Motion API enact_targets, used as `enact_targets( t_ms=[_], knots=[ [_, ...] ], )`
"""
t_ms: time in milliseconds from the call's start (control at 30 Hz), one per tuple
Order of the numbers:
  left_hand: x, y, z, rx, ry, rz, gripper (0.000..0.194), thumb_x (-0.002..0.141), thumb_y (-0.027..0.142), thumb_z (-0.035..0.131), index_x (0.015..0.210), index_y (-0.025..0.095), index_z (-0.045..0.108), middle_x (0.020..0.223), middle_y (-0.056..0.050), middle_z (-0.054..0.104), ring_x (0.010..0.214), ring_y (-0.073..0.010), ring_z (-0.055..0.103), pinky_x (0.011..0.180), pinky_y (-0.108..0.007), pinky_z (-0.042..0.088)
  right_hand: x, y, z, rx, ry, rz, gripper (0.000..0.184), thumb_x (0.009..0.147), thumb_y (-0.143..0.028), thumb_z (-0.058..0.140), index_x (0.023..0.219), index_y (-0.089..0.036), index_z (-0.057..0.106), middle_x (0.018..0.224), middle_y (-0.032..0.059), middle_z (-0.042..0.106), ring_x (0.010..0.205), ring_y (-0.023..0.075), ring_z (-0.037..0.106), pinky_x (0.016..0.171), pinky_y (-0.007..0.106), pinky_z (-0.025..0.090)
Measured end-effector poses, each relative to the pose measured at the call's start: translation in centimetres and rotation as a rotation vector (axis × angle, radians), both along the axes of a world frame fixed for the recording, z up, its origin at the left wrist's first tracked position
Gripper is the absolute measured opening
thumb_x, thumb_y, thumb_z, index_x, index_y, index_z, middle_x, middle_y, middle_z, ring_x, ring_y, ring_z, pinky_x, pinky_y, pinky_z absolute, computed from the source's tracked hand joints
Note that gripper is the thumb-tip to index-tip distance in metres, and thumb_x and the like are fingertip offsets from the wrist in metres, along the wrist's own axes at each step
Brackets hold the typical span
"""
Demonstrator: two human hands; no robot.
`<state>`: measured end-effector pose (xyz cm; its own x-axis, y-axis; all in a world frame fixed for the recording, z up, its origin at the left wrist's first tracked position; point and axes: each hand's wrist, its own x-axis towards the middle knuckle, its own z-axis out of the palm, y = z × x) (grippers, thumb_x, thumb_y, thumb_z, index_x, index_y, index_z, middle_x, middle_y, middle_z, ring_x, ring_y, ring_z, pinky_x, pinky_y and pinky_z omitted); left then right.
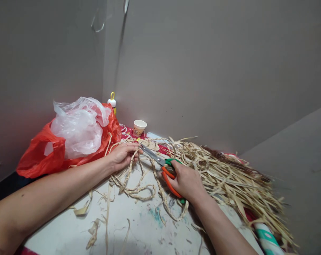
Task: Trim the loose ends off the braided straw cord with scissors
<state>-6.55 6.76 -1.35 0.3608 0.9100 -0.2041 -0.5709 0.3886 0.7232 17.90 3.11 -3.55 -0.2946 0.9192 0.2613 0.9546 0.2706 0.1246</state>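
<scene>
My left hand (124, 155) is closed on a braided straw cord (131, 170), pinching it between thumb and fingers. Loops of that cord trail over the white tabletop (133, 219) below. Around the handles of a pair of scissors (158, 160), orange and green, my right hand (188, 179) is wrapped. The blades point left, and their tips reach the cord right beside my left fingertips. Whether the blades touch the cord I cannot tell. More braided cord runs beneath the scissors and curls near my right wrist.
A big heap of dry straw strips (229, 177) covers the right side. At left sits a red plastic bag (43, 152) with clear plastic (78, 127) on top. A paper cup (139, 128) and a white-capped bottle (112, 102) stand behind, near grey walls. Straw scraps (93, 232) lie in front.
</scene>
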Motion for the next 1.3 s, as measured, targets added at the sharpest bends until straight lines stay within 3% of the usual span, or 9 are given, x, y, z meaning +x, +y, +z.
enact_targets(
  t_ms=[433,633,867,1100,1300],
  knots=[
    [-0.1,0.2,-0.3,0.012,-0.003,-0.023,0.015,0.07,-0.003,0.052,0.077,0.009,0.059,0.06,-0.005,0.06,0.046,-0.0077,0.05,0.043,-0.017,0.042,0.1,0.0,-0.4,0.178,-0.02,0.003,0.046,0.079,-0.066,0.042,0.077,-0.023,0.058,0.063,0.0021,0.066,0.055,0.0169,0.06,0.051,0.027,0.025],
    [-0.1,0.2,-0.4,0.024,-0.006,-0.042,0.014,0.07,-0.003,0.052,0.069,0.009,0.059,0.06,-0.005,0.058,0.047,-0.0068,0.05,0.044,-0.016,0.042,0.1,0.0,-0.5,0.173,0.0,-0.013,0.045,0.078,-0.066,0.045,0.069,-0.024,0.059,0.057,0.0005,0.064,0.049,0.0148,0.056,0.049,0.025,0.024],
    [-0.3,0.5,-0.9,0.021,-0.007,-0.045,0.013,0.072,-0.002,0.052,0.073,0.008,0.06,0.062,-0.005,0.059,0.047,-0.0064,0.05,0.046,-0.016,0.044,0.0,0.0,-0.4,0.199,0.013,0.005,0.047,0.078,-0.066,0.046,0.067,-0.023,0.06,0.056,0.0008,0.063,0.049,0.0139,0.056,0.048,0.026,0.023],
    [-0.3,0.3,-0.5,0.019,-0.024,-0.056,0.017,0.074,-0.002,0.051,0.085,0.009,0.059,0.064,-0.005,0.06,0.047,-0.0072,0.051,0.048,-0.018,0.045,0.5,0.3,-1.2,0.195,0.164,-0.032,0.038,0.076,-0.06,0.05,0.076,-0.024,0.064,0.058,0.0003,0.065,0.052,0.0161,0.059,0.051,0.025,0.03],
    [-0.2,0.2,-0.4,0.034,-0.014,-0.003,0.013,0.072,-0.002,0.052,0.074,0.01,0.056,0.066,-0.007,0.062,0.047,-0.0076,0.051,0.047,-0.018,0.045,0.7,0.2,-1.0,0.134,0.13,-0.008,0.029,0.077,-0.051,0.05,0.083,-0.024,0.059,0.066,0.0009,0.067,0.057,0.0181,0.061,0.051,0.026,0.03]
  ],
)
